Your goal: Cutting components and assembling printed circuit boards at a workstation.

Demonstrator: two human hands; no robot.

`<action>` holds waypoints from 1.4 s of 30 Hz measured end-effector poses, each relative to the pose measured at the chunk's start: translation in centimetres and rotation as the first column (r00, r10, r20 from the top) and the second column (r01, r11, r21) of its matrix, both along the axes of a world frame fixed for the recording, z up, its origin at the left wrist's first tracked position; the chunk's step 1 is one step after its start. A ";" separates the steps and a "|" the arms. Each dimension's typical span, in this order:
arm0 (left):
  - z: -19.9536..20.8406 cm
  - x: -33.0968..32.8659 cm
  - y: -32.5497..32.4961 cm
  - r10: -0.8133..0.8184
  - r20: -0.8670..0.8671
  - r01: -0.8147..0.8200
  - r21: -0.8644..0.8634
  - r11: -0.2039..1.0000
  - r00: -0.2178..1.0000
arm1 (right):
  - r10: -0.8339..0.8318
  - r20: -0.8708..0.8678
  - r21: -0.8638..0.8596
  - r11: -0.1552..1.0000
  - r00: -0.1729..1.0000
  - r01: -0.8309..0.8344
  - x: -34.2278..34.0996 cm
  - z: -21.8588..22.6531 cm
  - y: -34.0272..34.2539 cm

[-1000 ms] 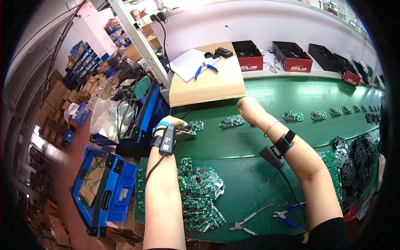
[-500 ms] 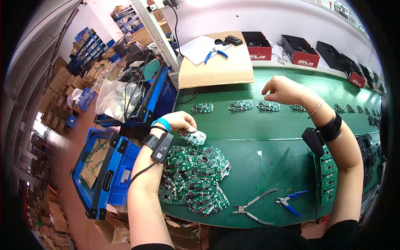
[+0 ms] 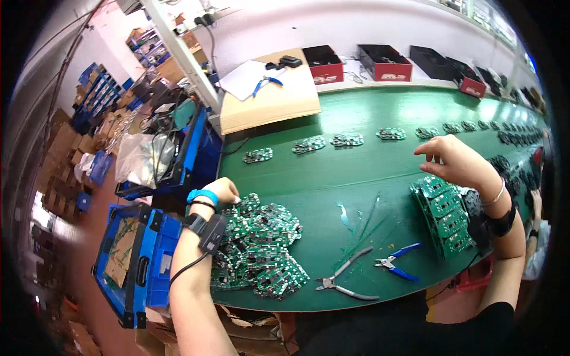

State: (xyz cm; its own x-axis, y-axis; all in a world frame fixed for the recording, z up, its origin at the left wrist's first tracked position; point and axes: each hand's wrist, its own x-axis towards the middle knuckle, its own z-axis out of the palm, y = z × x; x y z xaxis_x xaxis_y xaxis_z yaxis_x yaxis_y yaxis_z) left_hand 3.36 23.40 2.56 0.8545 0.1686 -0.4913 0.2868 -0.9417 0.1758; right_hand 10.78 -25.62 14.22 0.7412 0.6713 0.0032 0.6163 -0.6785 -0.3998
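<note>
My left hand is at the top edge of a heap of green circuit boards, fingers curled and closed. Whether a board is in the pinch cannot be made out. Over a stack of green circuit board panels hangs my right hand, its bent fingers apart and nothing in them. Between heap and stack lie grey-handled cutters and blue-handled cutters. A row of single circuit boards, one of them a rounded board, runs across the green table.
Green offcut strips lie beside the cutters. Behind the row stand a cardboard sheet with blue pliers and red-and-black boxes. Blue crates are at the left. Another person's arm shows at the far right.
The view has turned right. My left hand has lowered to the heap with the board it was holding. My right hand has come nearer, from the row to above the panel stack.
</note>
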 end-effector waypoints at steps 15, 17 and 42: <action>6.6 -4.8 -25.6 -0.322 0.505 0.563 -0.450 0.693 0.801 | -0.515 0.075 0.079 0.857 0.854 0.510 -10.7 -10.0 -8.8; 4.9 -5.5 -28.8 -0.178 0.365 0.400 -0.735 0.548 0.914 | -0.526 0.066 0.254 0.831 0.848 0.495 -10.4 -9.7 -9.6; -4.5 -15.7 -25.4 0.462 -0.419 -0.001 -0.742 -0.670 0.782 | -0.044 0.031 0.220 0.975 0.999 0.036 -15.7 -15.7 -3.2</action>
